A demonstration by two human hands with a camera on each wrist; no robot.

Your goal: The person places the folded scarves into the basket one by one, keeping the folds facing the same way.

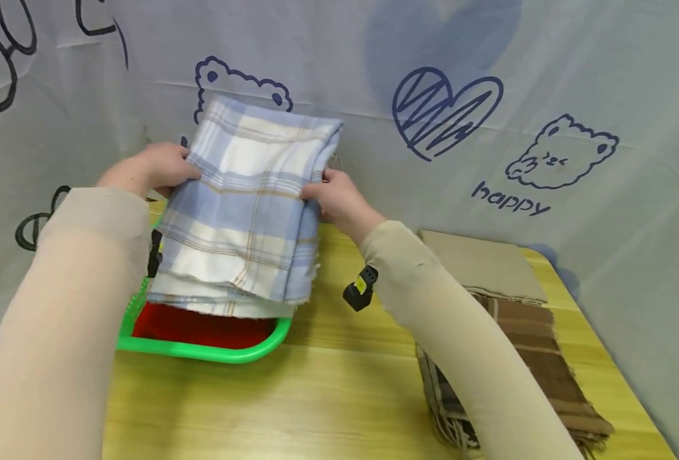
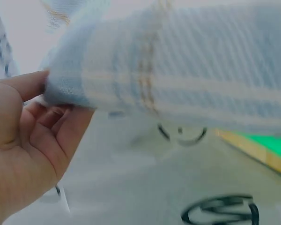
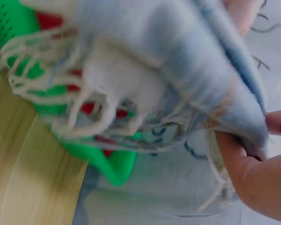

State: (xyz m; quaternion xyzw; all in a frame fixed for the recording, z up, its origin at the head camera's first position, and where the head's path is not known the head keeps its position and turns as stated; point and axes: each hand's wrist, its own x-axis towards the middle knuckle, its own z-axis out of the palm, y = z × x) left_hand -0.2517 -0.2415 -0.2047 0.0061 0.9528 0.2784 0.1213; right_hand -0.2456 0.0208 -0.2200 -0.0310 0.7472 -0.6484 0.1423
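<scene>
A folded blue and white plaid scarf (image 1: 241,198) hangs between my two hands above a green basket (image 1: 201,350). At its left edge my left hand (image 1: 158,167) pinches the cloth between thumb and fingers. My right hand (image 1: 342,199) grips the opposite edge. In the right wrist view, pale fringe (image 3: 98,112) dangles from the scarf over the basket's rim. Something red (image 1: 201,326) shows inside the basket below the cloth; the scarf hides much of the rest.
On the right of the wooden table (image 1: 328,396) lie a folded beige cloth (image 1: 477,265), a brown striped scarf (image 1: 546,364) and a dark fringed cloth (image 1: 448,396), partly behind my right arm. A pale curtain (image 1: 345,76) with drawings hangs behind the table.
</scene>
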